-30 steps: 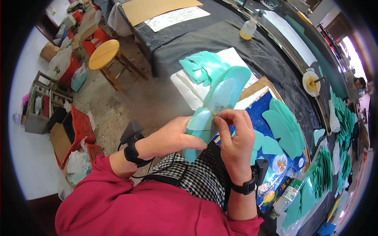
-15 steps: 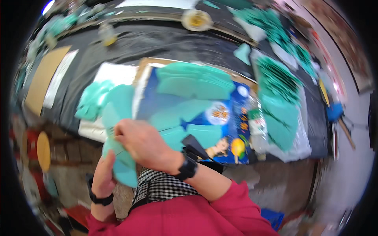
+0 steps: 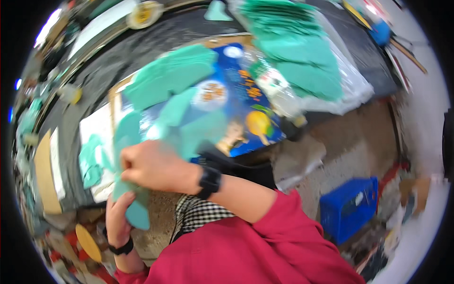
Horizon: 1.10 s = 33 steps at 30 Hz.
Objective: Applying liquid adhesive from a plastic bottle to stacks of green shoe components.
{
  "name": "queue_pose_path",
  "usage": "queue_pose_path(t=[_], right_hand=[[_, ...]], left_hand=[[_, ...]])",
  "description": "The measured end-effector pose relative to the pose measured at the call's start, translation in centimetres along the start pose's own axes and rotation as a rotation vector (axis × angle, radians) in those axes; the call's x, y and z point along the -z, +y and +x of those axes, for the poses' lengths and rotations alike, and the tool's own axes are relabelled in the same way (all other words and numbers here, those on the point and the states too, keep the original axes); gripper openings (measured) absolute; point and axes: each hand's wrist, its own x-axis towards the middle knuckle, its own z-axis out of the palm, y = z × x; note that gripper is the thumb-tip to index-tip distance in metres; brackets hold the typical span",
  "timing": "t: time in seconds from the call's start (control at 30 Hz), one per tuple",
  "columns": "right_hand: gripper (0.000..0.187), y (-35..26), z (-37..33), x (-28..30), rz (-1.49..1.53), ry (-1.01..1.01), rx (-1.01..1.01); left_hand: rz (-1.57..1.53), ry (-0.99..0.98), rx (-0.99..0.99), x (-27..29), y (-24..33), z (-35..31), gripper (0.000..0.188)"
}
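Note:
Both my hands grip one teal leaf-shaped foam piece (image 3: 127, 142) over the near edge of a dark table (image 3: 104, 80). My right hand (image 3: 153, 165), with a black wristband, pinches the piece from above and covers its middle. From below, my left hand (image 3: 118, 220), also with a black wristband, supports the piece's lower end (image 3: 138, 215). The view is blurred and tilted.
More teal cut-outs (image 3: 170, 75) lie on a blue printed sheet (image 3: 236, 109). A stack of teal pieces on clear plastic (image 3: 302, 71) sits at the right. A blue crate (image 3: 350, 208) stands on the floor, a yellow stool (image 3: 87, 242) at lower left.
The view has swung to the right and tilted further. Both hands have kept hold of the teal piece, which now sits at the left of the picture.

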Motion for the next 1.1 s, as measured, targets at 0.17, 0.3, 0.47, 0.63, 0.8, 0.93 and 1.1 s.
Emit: queue_pose_path(t=[0.17,0.3,0.47,0.63,0.8,0.93,1.1], right_hand=[[0.016,-0.1,-0.1,2.2,-0.062,0.289,0.031],[0.015,-0.8,0.3,3.5,-0.049,0.412,-0.052],[0.017,1.1,1.3,5.0,0.031,0.421,-0.067],[0.015,1.5,1.0,6.7,0.093,0.432,-0.121],[0.012,0.1,-1.1,8.5,0.05,0.378,-0.168],[0.01,-1.6,-2.7,8.9,0.172,0.275,-0.283],[0.016,-1.2,-4.0,8.4,-0.103,0.254,-0.265]], left_hand=[[0.363,-0.276,0.005,-1.3,1.0,1.9,0.039],[0.437,-0.341,-0.024,-1.9,1.9,1.4,0.043],[0.265,-0.41,0.055,-1.8,2.1,1.4,0.049],[-0.058,-0.423,0.267,-1.8,3.1,1.6,0.055],[-0.221,-0.469,0.245,-1.8,2.3,2.2,0.063],[-0.236,-0.469,0.228,-2.1,2.6,2.4,0.063],[-0.339,-0.429,0.191,-2.6,3.4,2.6,0.064]])
